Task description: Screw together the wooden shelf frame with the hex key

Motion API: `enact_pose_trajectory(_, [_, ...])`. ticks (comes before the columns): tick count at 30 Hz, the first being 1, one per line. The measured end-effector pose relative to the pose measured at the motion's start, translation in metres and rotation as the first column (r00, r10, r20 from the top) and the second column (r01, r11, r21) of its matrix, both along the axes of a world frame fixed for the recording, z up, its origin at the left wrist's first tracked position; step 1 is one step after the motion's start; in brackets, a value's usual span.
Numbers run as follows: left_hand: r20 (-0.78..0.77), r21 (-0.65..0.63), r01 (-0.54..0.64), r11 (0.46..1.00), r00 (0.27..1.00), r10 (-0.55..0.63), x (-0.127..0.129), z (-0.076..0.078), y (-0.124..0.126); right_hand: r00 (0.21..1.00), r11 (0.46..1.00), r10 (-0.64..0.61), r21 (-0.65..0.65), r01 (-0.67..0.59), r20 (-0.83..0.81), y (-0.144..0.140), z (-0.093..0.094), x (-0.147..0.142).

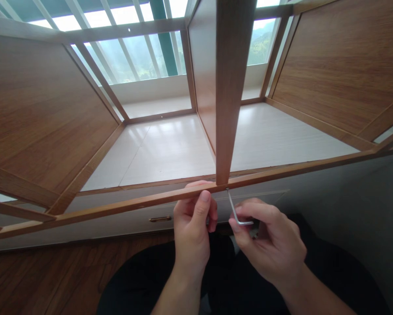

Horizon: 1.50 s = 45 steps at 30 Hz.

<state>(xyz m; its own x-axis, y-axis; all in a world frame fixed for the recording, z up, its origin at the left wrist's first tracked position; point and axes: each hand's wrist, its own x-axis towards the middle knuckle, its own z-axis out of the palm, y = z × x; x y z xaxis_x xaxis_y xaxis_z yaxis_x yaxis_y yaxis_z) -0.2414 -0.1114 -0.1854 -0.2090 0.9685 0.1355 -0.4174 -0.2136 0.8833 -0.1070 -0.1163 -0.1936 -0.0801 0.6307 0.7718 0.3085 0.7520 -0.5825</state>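
Note:
A long wooden rail [127,205] runs across the front of a brown wooden frame with panels. My left hand [194,223] grips this rail just left of the middle post [229,87], thumb on the near side and fingers curled under and behind. Between the thumb and fingers of my right hand [271,240] is an L-shaped hex key [233,207]. Its long arm points up to the underside of the rail, right below the post, where the tip meets a small fastener or hole. The bent short arm lies by my right fingertips.
Wooden side panels stand at the left [45,109] and right [341,65], with a middle panel [203,65] behind the post. The frame rests on a pale surface [163,148] above a drawer with a brass handle [160,218]. A barred window lies behind; dark wood floor [52,275] shows lower left.

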Motion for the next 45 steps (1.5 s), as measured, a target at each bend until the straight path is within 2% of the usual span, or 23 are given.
enact_pose_trajectory(4, [-0.001, 0.001, 0.006, 1.0, 1.0, -0.006, 0.0, 0.001, 0.001, 0.996, 0.998, 0.053, 0.022, -0.051, -0.076, 0.001, -0.004, 0.002])
enact_pose_trajectory(11, [-0.003, 0.01, 0.009, 1.0, 1.0, -0.009, -0.001, 0.0, 0.001, 1.0, 0.998, -0.022, 0.06, 0.023, -0.01, -0.003, 0.0, 0.003])
enact_pose_trajectory(23, [-0.029, -0.009, 0.011, 1.0, 1.0, -0.011, -0.002, -0.001, 0.001, 0.993, 0.983, 0.023, -0.176, -0.044, -0.115, -0.011, 0.009, -0.009])
enact_pose_trajectory(28, [-0.033, -0.046, 0.02, 0.999, 0.999, -0.022, -0.002, -0.003, 0.002, 0.956, 0.921, 0.046, -0.359, -0.152, -0.289, -0.014, 0.011, -0.015])
enact_pose_trajectory(33, [-0.044, -0.056, 0.026, 0.998, 0.999, -0.028, -0.002, -0.003, 0.001, 0.858, 0.786, 0.121, -0.479, -0.391, -0.5, -0.018, 0.01, -0.021])
enact_pose_trajectory(34, [-0.057, -0.053, 0.021, 0.998, 0.998, -0.024, -0.002, -0.003, 0.001, 0.848, 0.776, 0.126, -0.481, -0.407, -0.514, -0.019, 0.009, -0.022])
enact_pose_trajectory(36, [-0.071, -0.045, 0.01, 0.999, 0.997, -0.013, -0.002, -0.004, 0.0, 0.892, 0.818, 0.144, -0.455, -0.351, -0.428, -0.018, 0.009, -0.022])
enact_pose_trajectory(38, [-0.064, -0.04, 0.01, 0.999, 0.998, -0.013, -0.001, -0.004, 0.001, 0.967, 0.909, 0.145, -0.358, -0.215, -0.21, -0.016, 0.009, -0.021])
enact_pose_trajectory(40, [-0.062, -0.036, 0.008, 0.999, 0.998, -0.01, -0.002, -0.003, 0.001, 0.991, 0.965, 0.136, -0.223, -0.136, -0.013, -0.013, 0.009, -0.02])
enact_pose_trajectory(42, [-0.075, -0.035, 0.003, 0.999, 0.997, -0.006, -0.002, -0.002, 0.001, 0.983, 0.978, 0.171, -0.135, -0.161, 0.065, -0.01, 0.009, -0.017])
enact_pose_trajectory(45, [-0.104, -0.028, -0.008, 1.0, 0.995, 0.005, -0.001, -0.001, 0.002, 0.96, 0.962, 0.268, -0.076, -0.262, 0.082, -0.009, 0.007, -0.009])
